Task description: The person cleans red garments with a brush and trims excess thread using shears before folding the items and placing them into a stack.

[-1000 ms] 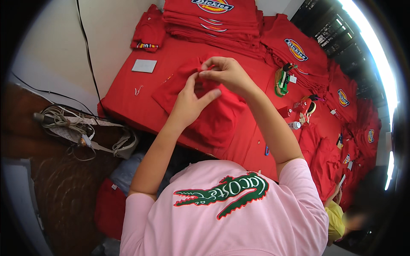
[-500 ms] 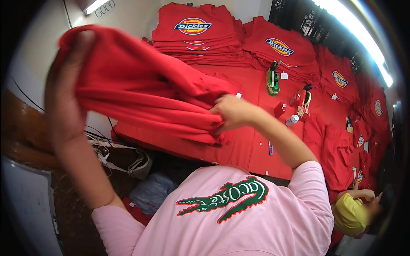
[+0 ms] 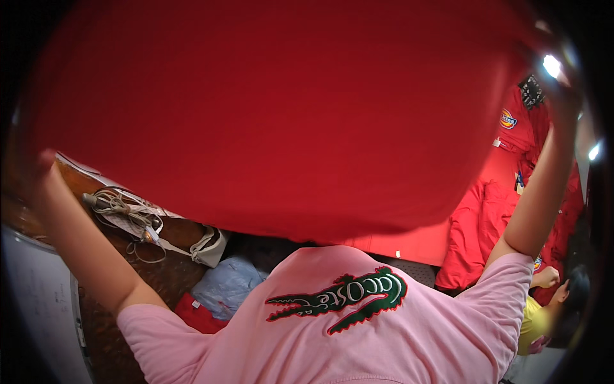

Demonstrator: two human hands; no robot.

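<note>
A large red garment [image 3: 288,128], probably a shirt, is spread wide in front of me and covers most of the upper view. My left hand [image 3: 43,169] holds its edge at the far left; the fingers are dark and partly hidden by the cloth. On the far right, my raised right hand [image 3: 561,89] grips the opposite side, blurred near the dark rim of the picture. Between the hands the fabric hangs smooth, its lower edge bowing down near my chest. Most of the table behind it is hidden.
Part of the red-covered table [image 3: 416,243] shows below the cloth, with red garments [image 3: 489,217] lying at right. Tangled cords [image 3: 121,206] and a bluish plastic bag [image 3: 227,288] are at lower left. A person in yellow [image 3: 532,325] is at lower right.
The bunched red garment has been opened out into a broad sheet. My right hand has moved far right and up; my left hand has moved left and lower.
</note>
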